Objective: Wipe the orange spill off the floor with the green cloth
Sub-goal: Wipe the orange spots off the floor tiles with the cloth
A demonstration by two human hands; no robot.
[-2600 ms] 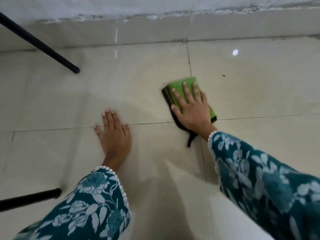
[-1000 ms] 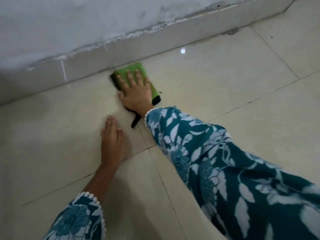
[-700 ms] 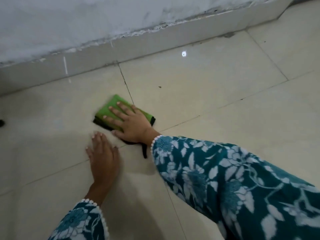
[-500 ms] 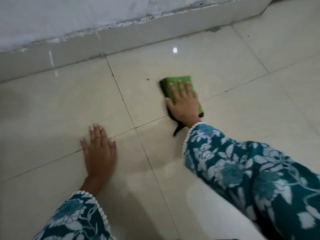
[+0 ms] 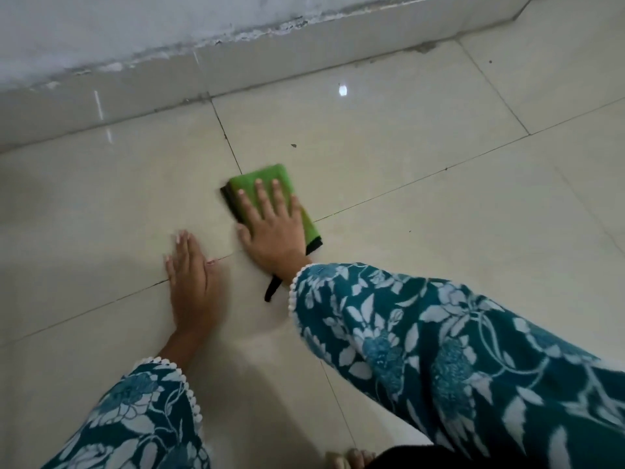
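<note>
Head view shows the right hand [image 5: 274,228] pressed flat, fingers spread, on the folded green cloth [image 5: 270,177], which lies on the floor [image 5: 422,204] over a tile joint. Just beside it the left hand [image 5: 189,282] rests flat and open on the tiles. Beyond runs a tiled skirting [image 5: 304,45] under a scuffed wall [image 5: 135,25].
</note>
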